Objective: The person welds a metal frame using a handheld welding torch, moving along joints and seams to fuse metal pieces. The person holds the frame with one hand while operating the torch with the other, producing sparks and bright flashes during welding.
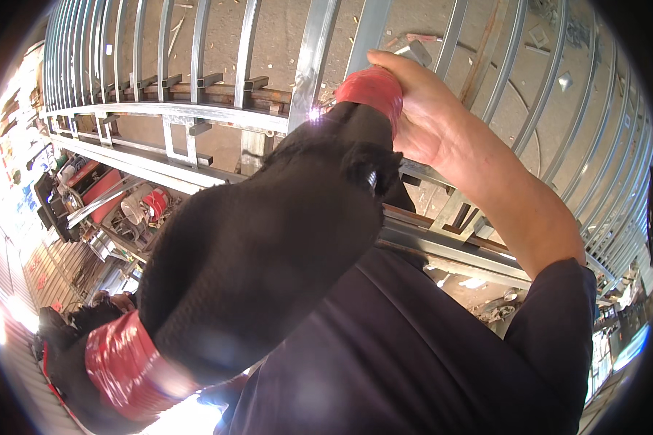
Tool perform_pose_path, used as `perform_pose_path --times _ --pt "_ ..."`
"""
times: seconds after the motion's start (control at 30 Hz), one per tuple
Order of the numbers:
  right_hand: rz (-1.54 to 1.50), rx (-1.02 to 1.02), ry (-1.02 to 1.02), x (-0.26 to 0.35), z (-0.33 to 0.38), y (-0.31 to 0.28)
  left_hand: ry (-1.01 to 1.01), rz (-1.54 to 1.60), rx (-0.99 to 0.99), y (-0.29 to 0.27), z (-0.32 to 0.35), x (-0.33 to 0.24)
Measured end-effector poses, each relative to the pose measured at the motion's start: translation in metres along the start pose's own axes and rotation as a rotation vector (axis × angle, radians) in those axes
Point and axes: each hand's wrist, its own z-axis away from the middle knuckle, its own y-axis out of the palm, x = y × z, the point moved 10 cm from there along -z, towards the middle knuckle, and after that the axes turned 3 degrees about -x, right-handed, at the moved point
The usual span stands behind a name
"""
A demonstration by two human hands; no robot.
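Observation:
A long black cloth sleeve [261,246] fills the middle of the view, slanting from lower left up to the right, close to me. Red tape wraps both its ends: a shiny band [134,362] at the lower left and a red cuff [374,90] at the top. My bare right hand [421,119] is closed round this upper cuff, thumb along its far edge. A frayed hole with a small shiny spot shows near the cuff. My left arm is covered by or behind the sleeve; only a small skin-toned patch [123,301] shows by its lower end, fingers unclear.
Beyond the sleeve lies a metal frame [174,109] with many upright bars [247,51]. A bright violet glint sits on it beside the cuff. Debris is scattered over the dusty floor [413,22]. At the left stand a red box [101,192] and tools.

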Motion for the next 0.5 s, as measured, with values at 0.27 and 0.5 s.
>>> perform_pose_path --times 0.27,0.5 --pt "0.026 -0.117 -0.030 0.0008 0.0065 0.0002 0.004 -0.003 0.004 0.0002 -0.0023 -0.0033" --pt "0.004 -0.070 -0.013 -0.0002 0.0094 0.0066 0.004 0.000 0.003 0.0001 -0.0031 -0.0048"
